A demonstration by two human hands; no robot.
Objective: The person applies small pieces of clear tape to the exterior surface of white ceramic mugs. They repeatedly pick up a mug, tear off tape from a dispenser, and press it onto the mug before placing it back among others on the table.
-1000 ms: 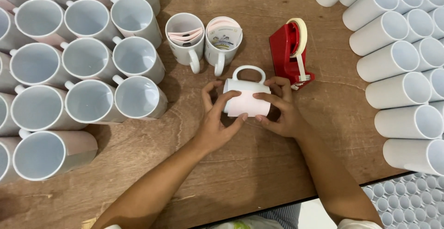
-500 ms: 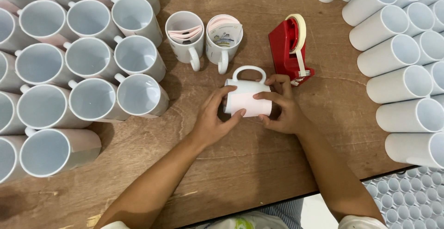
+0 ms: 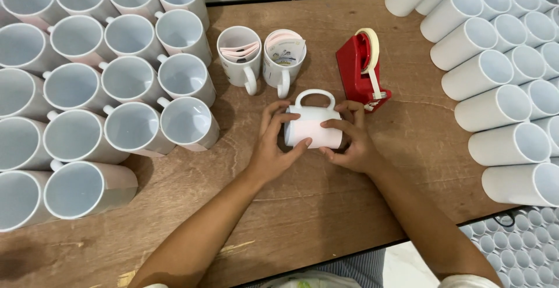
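A white mug [image 3: 312,126] lies on its side on the wooden counter [image 3: 303,206], handle pointing away from the person, with a pale pink sheet [image 3: 311,131] wrapped around its body. Both hands close on it from either end. The left hand [image 3: 273,148] clamps the mug's left end, thumb below and fingers curled over the top, which pins the sheet's edge flat against the curved wall. The right hand [image 3: 349,142] holds the right end, its fingers pressing the sheet down near the middle, probably so that the paper stays tight and does not unroll. Lying sideways keeps the mug steady and turns the wrapped face up towards the person.

Just beyond the right grip, almost touching its fingertips, stands a red tape dispenser [image 3: 361,73] with a roll of pale tape, set where a strip can be reached without letting go for long. Just beyond the left grip stand two upright mugs [image 3: 262,61] used as holders, stuffed with folded sheets, handles facing the person.

Further left of the left grip, a crowd of mugs [image 3: 105,90] stands packed together, mouths up; several show pink at their sides. Well to the right of the right grip, plain white mugs lie stacked [image 3: 501,61] on their sides in rows, mouths towards the camera.
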